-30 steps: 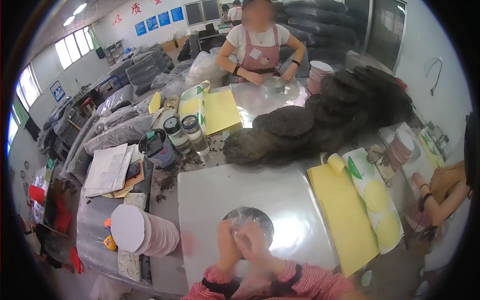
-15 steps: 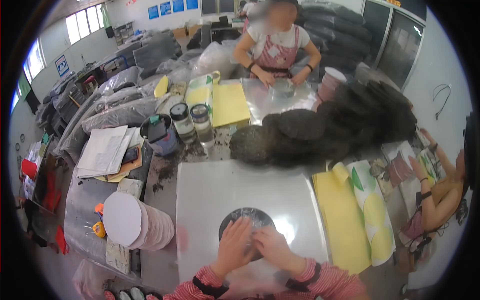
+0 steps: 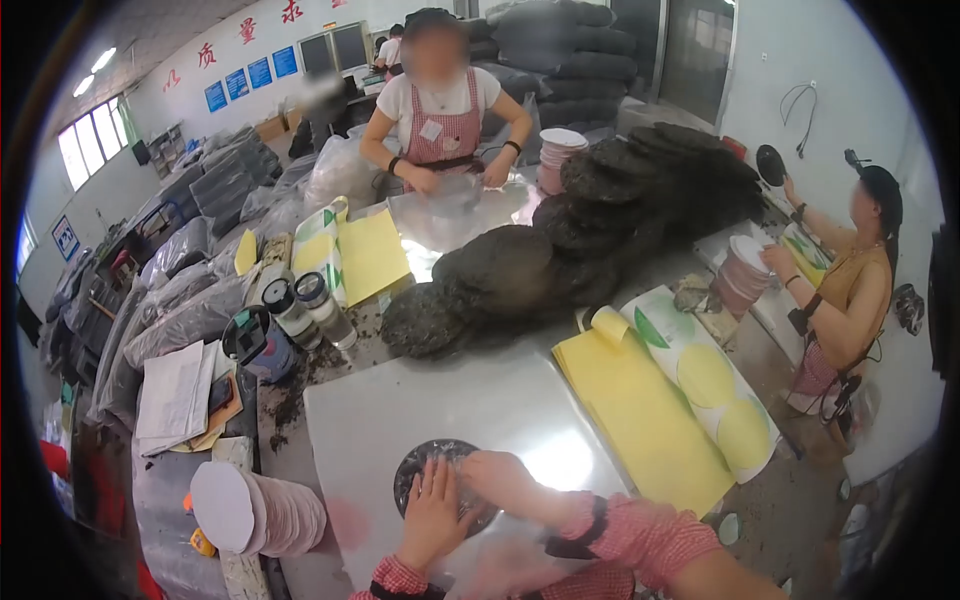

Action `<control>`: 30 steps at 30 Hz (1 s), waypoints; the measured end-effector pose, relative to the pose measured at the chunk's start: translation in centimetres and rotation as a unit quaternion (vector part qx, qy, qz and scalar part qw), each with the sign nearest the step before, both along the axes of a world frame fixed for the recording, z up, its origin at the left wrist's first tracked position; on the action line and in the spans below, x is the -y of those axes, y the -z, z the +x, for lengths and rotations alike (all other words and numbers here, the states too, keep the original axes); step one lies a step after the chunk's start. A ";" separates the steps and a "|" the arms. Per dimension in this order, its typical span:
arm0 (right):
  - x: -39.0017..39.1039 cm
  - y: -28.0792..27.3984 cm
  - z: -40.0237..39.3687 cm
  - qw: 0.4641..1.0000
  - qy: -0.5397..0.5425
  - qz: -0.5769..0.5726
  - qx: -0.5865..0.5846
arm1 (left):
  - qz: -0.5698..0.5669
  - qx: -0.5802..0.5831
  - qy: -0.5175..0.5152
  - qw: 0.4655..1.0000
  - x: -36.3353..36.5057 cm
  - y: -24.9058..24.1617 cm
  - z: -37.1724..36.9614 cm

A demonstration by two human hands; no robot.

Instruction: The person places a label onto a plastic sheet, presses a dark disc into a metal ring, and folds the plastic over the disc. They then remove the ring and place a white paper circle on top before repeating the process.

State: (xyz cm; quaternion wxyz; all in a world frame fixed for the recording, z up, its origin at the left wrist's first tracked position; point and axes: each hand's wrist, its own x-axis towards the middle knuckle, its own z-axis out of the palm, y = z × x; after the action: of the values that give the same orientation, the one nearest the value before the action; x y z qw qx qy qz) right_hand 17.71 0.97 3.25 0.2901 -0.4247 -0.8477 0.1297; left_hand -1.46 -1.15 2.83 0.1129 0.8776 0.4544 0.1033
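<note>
A dark round disc with wrinkled clear plastic film over it lies on a shiny metal sheet. My left hand rests on the disc's near left side, fingers stretched out flat. At its right edge, my right hand is bent inward with the fingers drawn together; what they pinch, if anything, is hidden. Left of the sheet lies a leaning stack of round white paper discs.
Beyond the sheet is a long heap of dark round pads. Yellow sheets lie right, two clear jars and a bucket left. One co-worker stands opposite; another at right holds up a dark disc.
My view has turned to the right. My right hand has shifted to the disc's upper right edge, away from my left hand. The co-worker at right now shows a raised dark disc.
</note>
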 end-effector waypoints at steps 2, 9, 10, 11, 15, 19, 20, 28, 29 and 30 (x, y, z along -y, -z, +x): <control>-0.5 -0.5 6.1 0.993 0.056 0.104 0.004 | -0.009 -0.026 0.007 1.000 0.1 -0.1 -0.4; -5.7 6.6 28.6 0.885 0.464 0.015 0.039 | 0.020 -0.033 0.015 0.999 0.0 -0.3 -0.2; -6.2 8.6 28.0 0.912 0.393 0.031 0.118 | 0.015 -0.034 0.011 0.999 0.0 -0.1 -0.3; -6.6 9.5 26.0 0.928 0.315 0.043 0.192 | 0.007 -0.029 0.013 0.999 0.0 -0.1 -0.4; -7.6 7.5 21.2 0.958 0.214 0.185 0.042 | -0.001 -0.024 0.007 1.000 0.1 -0.2 -0.3; -11.8 6.7 23.9 0.918 0.380 -0.032 -0.109 | -0.003 -0.016 0.000 1.000 0.3 -0.4 0.1; -13.4 6.9 24.3 0.876 0.460 -0.042 -0.139 | -0.007 -0.015 -0.001 1.000 0.3 -0.4 0.0; -15.5 7.6 18.2 0.934 0.338 0.042 -0.104 | 0.000 -0.025 -0.001 1.000 0.1 0.1 -0.3; -14.5 8.0 17.4 0.951 0.270 0.023 -0.147 | 0.001 -0.022 -0.005 1.000 0.2 0.2 -0.2; -13.7 7.5 16.9 0.951 0.272 0.022 -0.144 | 0.001 -0.019 -0.008 1.000 0.3 0.2 -0.1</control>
State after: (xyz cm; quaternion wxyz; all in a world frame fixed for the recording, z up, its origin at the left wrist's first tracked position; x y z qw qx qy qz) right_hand 34.62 14.66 -4.25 0.4424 -0.6097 -0.6519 0.0873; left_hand -1.61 -1.44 2.61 0.1025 0.8759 0.4631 0.0885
